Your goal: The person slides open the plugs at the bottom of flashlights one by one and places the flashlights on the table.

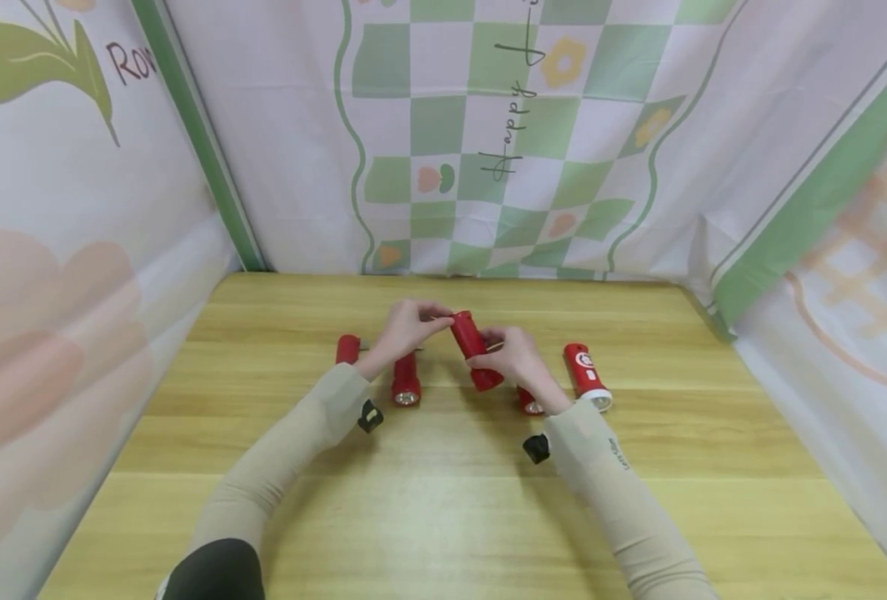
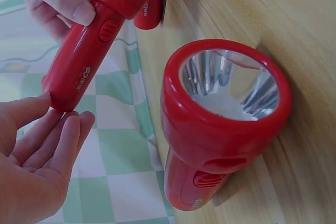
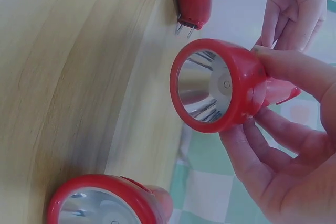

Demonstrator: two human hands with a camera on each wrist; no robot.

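Both hands hold one red flashlight (image 1: 468, 335), tilted above the table. The left hand (image 1: 406, 327) pinches its tail end between thumb and fingertips, as the left wrist view shows. Nearer the lamp head, the right hand (image 1: 514, 354) grips it with thumb and fingers; its silvery reflector (image 3: 205, 86) faces the right wrist camera. Under the left forearm lies another red flashlight (image 1: 406, 383), its lens toward the person. A further red flashlight (image 1: 531, 402) is partly hidden by the right wrist.
At the left, a red flashlight (image 1: 348, 348) is partly covered by the left arm. To the right lies a red flashlight with a white head (image 1: 586, 375). Metal plug prongs (image 3: 186, 29) stick out of one flashlight's end. Printed cloth (image 1: 503, 208) hangs behind the wooden table (image 1: 413, 517).
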